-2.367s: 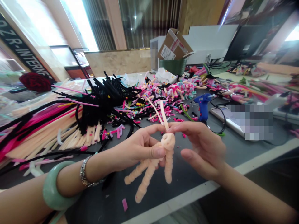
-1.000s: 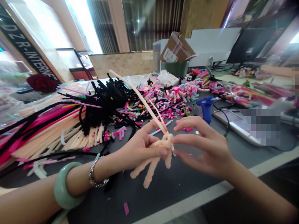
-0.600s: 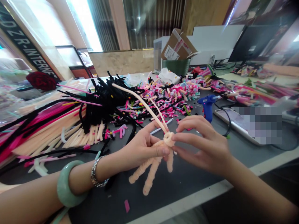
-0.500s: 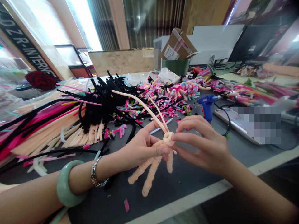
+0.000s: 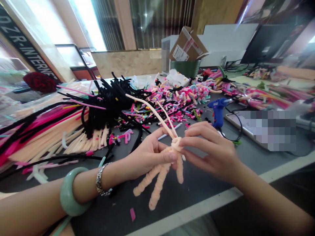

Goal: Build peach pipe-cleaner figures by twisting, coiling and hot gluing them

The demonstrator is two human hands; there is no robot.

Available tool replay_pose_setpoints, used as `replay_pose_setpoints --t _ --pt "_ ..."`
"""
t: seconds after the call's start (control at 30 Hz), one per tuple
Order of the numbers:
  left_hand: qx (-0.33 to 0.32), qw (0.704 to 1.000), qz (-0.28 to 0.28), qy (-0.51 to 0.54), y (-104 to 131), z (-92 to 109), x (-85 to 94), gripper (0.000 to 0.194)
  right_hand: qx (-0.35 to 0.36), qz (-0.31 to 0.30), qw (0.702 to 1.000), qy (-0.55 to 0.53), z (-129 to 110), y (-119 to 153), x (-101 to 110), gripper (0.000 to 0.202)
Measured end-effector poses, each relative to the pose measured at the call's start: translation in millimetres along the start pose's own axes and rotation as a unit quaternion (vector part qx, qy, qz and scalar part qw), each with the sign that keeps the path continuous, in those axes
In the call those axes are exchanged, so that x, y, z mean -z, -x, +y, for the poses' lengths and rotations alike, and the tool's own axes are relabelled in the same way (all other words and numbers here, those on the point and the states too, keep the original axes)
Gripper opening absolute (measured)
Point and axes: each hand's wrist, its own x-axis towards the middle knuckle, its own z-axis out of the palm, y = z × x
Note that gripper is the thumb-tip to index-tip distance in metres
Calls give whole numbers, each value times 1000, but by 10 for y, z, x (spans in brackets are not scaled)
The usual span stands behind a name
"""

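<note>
Sitting on a gray table (image 5: 197, 191), the blue glue gun (image 5: 218, 113) has colorful bits (image 5: 180, 114) beside it and a brown box (image 5: 187, 47) behind. Nearer than it, the left hand (image 5: 155, 155) squeezes a peach figure (image 5: 160, 183); the right hand (image 5: 211, 152) is narrow, pinching unclear. The long stem (image 5: 158, 117), upright earlier, now leans away.

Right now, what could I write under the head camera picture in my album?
Left hand grips a fuzzy peach shape, right hand touches its knotted top, blue glue gun beyond.
</note>
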Motion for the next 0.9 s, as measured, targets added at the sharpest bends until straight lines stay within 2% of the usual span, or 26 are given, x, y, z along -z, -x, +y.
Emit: replay_pose_setpoints --t 0.5,0.9 --pt "12 999 2 47 0 -66 3 42 -37 -18 999 -26 0 -5 -7 21" --pt "24 997 8 70 -8 -99 6 41 -28 -7 999 -44 -7 -11 -4 25"
